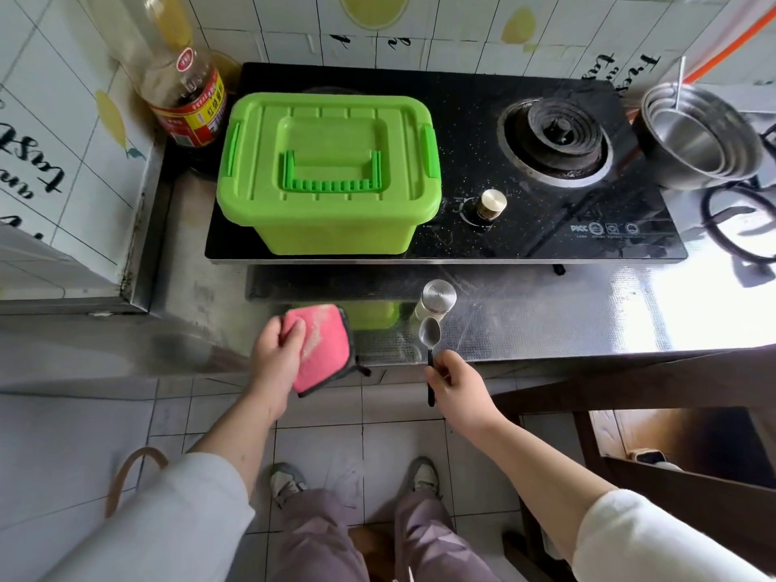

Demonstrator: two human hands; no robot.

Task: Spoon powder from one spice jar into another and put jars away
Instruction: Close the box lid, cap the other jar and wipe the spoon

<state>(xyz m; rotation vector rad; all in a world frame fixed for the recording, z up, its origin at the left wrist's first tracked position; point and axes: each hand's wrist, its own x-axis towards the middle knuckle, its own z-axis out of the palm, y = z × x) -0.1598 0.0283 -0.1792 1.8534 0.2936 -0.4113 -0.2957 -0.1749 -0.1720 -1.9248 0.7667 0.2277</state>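
Note:
A small glass spice jar [436,300] with a round metal lid stands on the steel counter near its front edge. Just in front of it my right hand [455,386] grips the black handle of a metal spoon [430,336], whose bowl points up toward the jar. To the left, my left hand [275,354] holds a pink cloth [323,350] with a dark border over the counter's front edge. A closed green plastic box [331,170] with a handle on its lid sits on the left half of the black stove. Only one jar is in view.
The black gas stove [525,228] has a burner [554,136] and a brass knob [492,201]. A tall sauce bottle [184,94] stands at the back left. Stacked steel bowls [697,136] sit at the right. A dark wooden frame [630,384] stands at the lower right.

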